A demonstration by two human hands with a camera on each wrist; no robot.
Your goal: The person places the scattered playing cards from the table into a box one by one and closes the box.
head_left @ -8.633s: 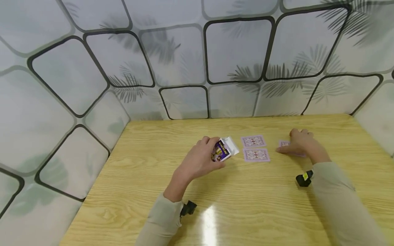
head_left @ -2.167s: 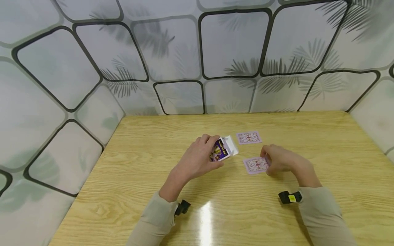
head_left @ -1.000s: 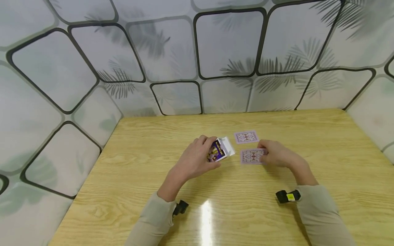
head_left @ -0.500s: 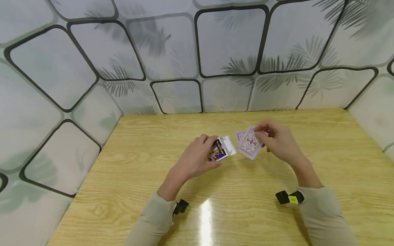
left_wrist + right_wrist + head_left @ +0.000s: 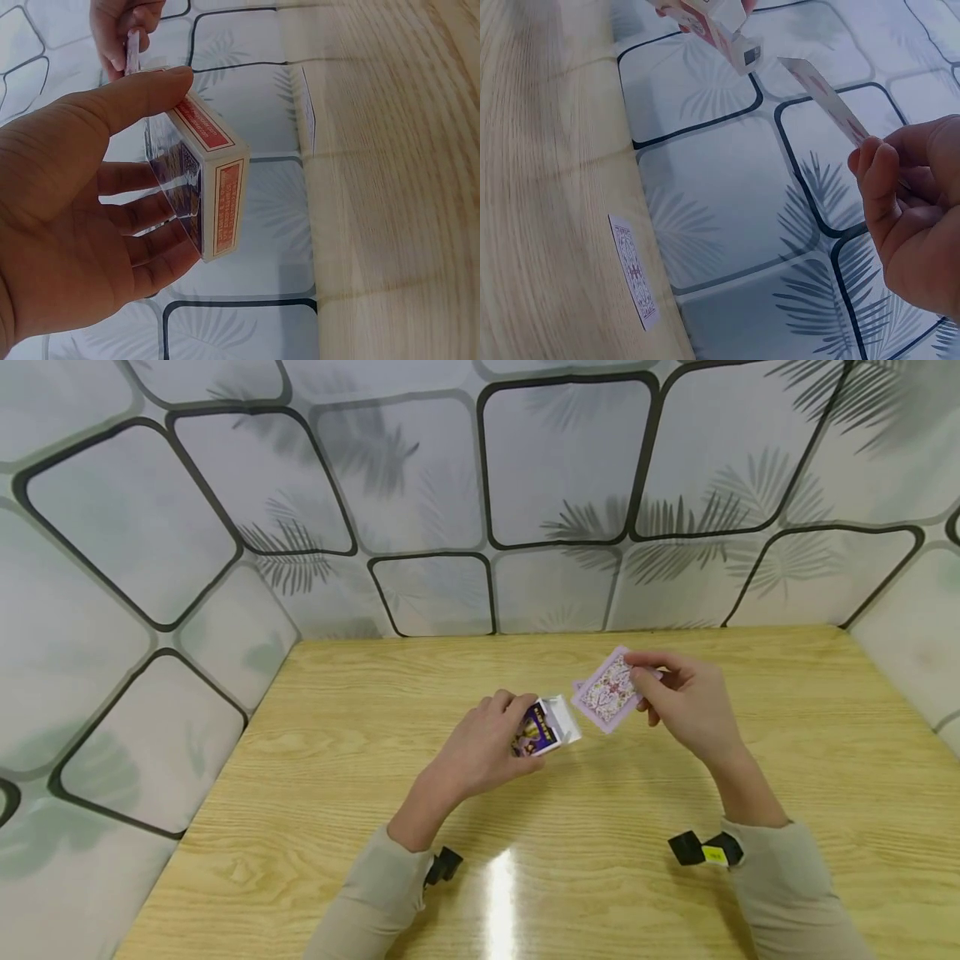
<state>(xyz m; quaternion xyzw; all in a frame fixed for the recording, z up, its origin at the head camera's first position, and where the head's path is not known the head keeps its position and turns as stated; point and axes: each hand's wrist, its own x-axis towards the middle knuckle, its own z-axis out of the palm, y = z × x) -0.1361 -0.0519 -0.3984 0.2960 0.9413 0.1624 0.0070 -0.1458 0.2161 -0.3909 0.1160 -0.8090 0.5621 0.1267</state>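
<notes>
My left hand (image 5: pixel 483 747) grips a playing card box (image 5: pixel 534 732), purple and gold on its broad face, thumb and fingers on opposite edges. Its white flap (image 5: pixel 564 718) stands open toward the right. In the left wrist view the box (image 5: pixel 217 180) shows white sides with red printed panels. Between thumb and fingers my right hand (image 5: pixel 686 697) pinches a playing card (image 5: pixel 609 689), its pink patterned back up, raised off the table beside the flap. Another playing card (image 5: pixel 634 271) lies back up on the table, mostly hidden behind the raised one in the head view.
A light wood table (image 5: pixel 360 710) runs back to a wall (image 5: pixel 570 468) covered in a grey pattern of rounded frames and palm leaves. Small black wrist cameras (image 5: pixel 705 849) sit at both cuffs. A light glare (image 5: pixel 501 902) falls on the table's near part.
Earlier several cards lay on the table; now one lies there. My right hand has picked up the nearer card, tilted it and raised it near the box. The left hand has hardly moved.
</notes>
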